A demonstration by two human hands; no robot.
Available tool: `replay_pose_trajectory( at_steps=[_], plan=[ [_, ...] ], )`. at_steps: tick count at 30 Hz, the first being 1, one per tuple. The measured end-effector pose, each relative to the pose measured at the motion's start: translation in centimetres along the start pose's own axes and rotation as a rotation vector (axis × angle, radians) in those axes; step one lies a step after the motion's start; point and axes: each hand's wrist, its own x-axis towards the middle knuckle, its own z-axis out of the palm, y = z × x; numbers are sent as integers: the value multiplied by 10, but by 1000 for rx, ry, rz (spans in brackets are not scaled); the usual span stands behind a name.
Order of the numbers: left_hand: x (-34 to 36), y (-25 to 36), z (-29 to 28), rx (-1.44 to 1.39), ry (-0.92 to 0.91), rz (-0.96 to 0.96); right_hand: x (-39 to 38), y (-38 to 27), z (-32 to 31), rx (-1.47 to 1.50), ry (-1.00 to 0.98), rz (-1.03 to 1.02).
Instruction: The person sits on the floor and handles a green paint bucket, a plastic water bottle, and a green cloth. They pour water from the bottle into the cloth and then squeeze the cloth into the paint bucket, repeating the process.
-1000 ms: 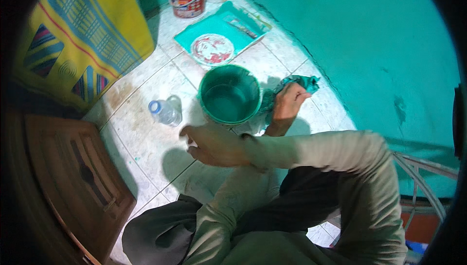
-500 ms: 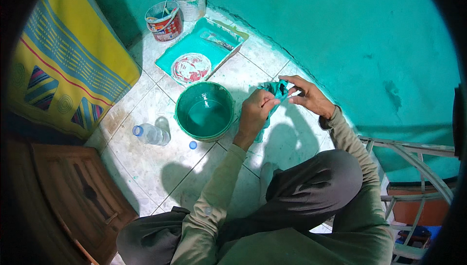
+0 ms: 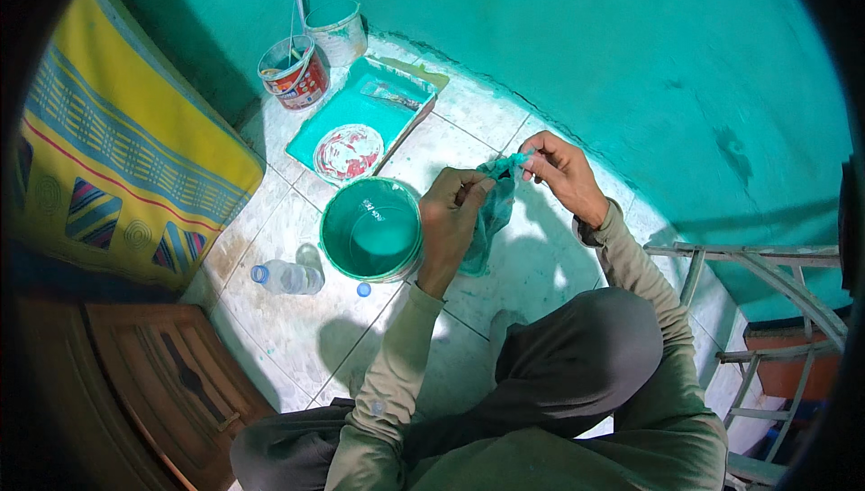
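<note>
Grn plastic is pinched thumb-to-finger by L hand & R hand, both raised R of bucket.

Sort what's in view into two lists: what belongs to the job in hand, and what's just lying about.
Seemingly part of the job:
translucent green bag, held between left hand and right hand;
green bucket, beside the left hand;
green-coated tray, probably, though untouched.

Seemingly just lying about:
clear bottle;
small blue cap;
yellow patterned cloth.
</note>
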Motion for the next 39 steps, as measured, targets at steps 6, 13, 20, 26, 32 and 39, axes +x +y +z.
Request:
replay_pose_trajectory(
  at_steps=[6,13,20,26,32,39],
  plan=[
    [14,32,2,106,18,239,3,-30,-2,81,95,-28],
    [17,42,3,-37,18,100,1,-52,6,125,191,-24],
    [19,52,4,-212,75,-33,-2,-51,19,234,175,-46],
    [20,52,5,-238,97,-85,0,-36,33,261,226,-109],
    [16,52,10,-263,105,-96,3,-28,47,55,366,-178],
    [14,42,17,-212,122,0,3,-27,59,-84,482,-256]
  ],
)
